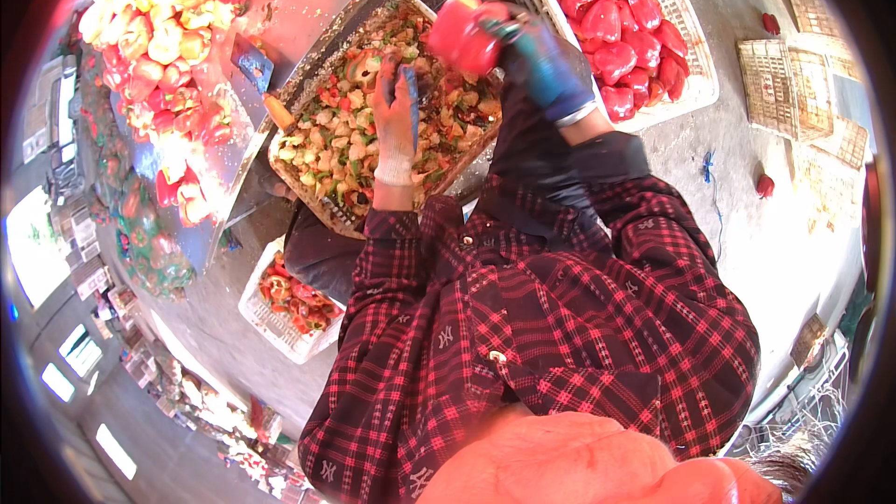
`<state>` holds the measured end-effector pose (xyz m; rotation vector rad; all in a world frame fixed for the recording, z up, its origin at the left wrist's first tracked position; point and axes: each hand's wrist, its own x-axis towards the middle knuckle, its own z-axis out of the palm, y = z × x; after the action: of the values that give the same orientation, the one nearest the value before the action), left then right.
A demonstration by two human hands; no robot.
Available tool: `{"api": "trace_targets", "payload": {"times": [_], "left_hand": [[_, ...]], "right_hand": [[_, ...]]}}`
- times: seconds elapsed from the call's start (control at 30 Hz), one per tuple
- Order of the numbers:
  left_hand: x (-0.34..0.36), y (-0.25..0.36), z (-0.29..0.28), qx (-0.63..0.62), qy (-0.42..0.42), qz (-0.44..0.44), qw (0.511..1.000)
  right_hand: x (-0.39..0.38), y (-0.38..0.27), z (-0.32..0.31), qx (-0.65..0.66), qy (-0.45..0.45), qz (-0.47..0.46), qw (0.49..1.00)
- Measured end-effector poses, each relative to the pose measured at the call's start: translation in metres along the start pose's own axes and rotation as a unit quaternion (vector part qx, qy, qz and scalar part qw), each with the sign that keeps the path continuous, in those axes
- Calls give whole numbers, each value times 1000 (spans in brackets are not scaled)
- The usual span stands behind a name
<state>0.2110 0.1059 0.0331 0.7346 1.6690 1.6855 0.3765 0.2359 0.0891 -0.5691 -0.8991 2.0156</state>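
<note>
My right hand (551,70), in a blue glove and smeared by motion, grips a red bell pepper (464,35) above the far right corner of a shallow crate (336,221). Pepper cores and trimmings (350,135) in pale, green and red fill that crate. Over them is my left hand (396,121), in a white glove with blue on the fingers. Its fingers stretch away from me, apart from the pepper, with nothing seen in them.
Whole red peppers (611,33) fill a white crate (707,84) at the right. A heap of peppers (159,37) covers the table at the left. An orange-handled blade (277,112) lies at the table's edge. Red pieces sit in a lower white basket (303,347). Wicker-like crates (770,89) stand far right.
</note>
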Motion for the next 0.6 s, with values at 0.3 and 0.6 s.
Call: {"api": "trace_targets", "payload": {"times": [0.3,0.6], "left_hand": [[-49,-53,-34,-83,-36,-196,976],[3,-50,-111,455,79,39,886]], "right_hand": [[143,-70,-220,-545,70,-222,805],[113,-22,-193,-432,134,-48,891]]}}
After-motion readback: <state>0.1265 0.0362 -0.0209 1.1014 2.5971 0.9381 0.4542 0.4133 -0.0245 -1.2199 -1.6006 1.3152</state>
